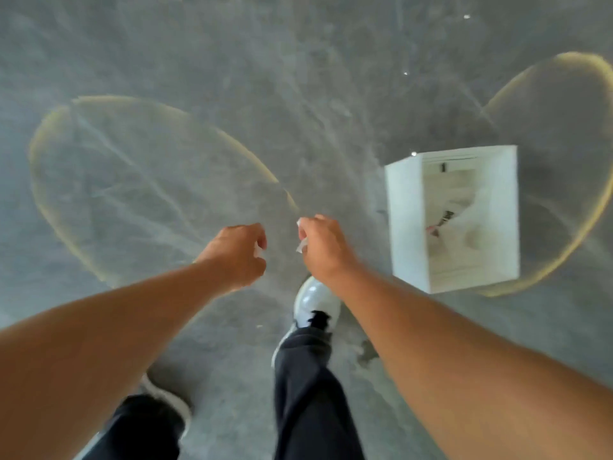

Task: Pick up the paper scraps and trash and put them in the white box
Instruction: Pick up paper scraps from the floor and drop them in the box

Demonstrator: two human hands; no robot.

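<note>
The white box [406, 220] stands open on the grey floor at the right, with paper scraps and a printed wrapper [442, 220] lying inside it. My right hand [320, 247] hangs left of the box, fingers closed on a small white paper scrap [302, 245] that pokes out at the left of the fist. My left hand [237, 255] is level with it, a little further left, closed on another small white scrap [258, 251]. Both hands are above the floor and apart from the box. The frame is motion-blurred.
Tiny white specks [405, 73] lie on the concrete [232, 78] beyond the box, one [413, 154] right at its far corner. Faint yellow rings [159, 107] mark the floor at left and right. My white shoes [316, 298] and dark trouser legs fill the bottom.
</note>
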